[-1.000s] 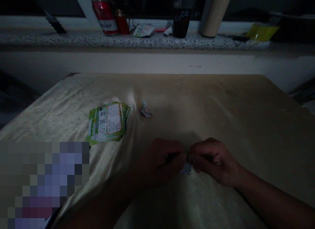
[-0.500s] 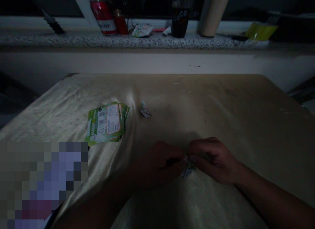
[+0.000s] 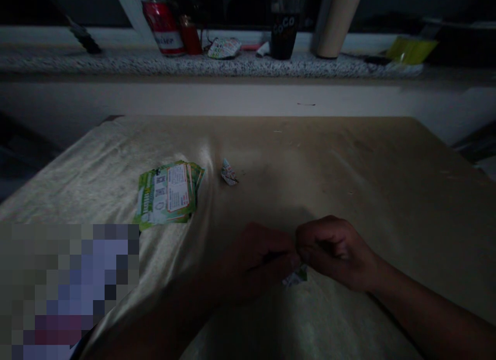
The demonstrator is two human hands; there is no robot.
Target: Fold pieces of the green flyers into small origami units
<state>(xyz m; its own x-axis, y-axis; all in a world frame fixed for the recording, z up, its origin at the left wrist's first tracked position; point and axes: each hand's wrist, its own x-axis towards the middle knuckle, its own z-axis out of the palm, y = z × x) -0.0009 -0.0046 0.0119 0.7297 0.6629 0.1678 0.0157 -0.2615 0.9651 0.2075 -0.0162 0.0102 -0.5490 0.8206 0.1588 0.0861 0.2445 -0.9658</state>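
Protruding below left hand (image 3: 250,256): paper (image 3: 296,278)

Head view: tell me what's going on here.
A person's left hand and right hand meet, pinching a small white-and-green printed paper piece, partly hidden, over a beige cloth-covered table. Farther off lie a small pointed shape of folded printed paper and, left of it, a green-and-white stack of printed sheets, both untouched.

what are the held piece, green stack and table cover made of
Held piece: perhaps printed paper, finish unclear; a patterned part shows.
Green stack: likely smooth paper or card; thin, flat printed sheets.
Table cover: satiny fabric or soft plastic, perhaps; sheen and wrinkles show.
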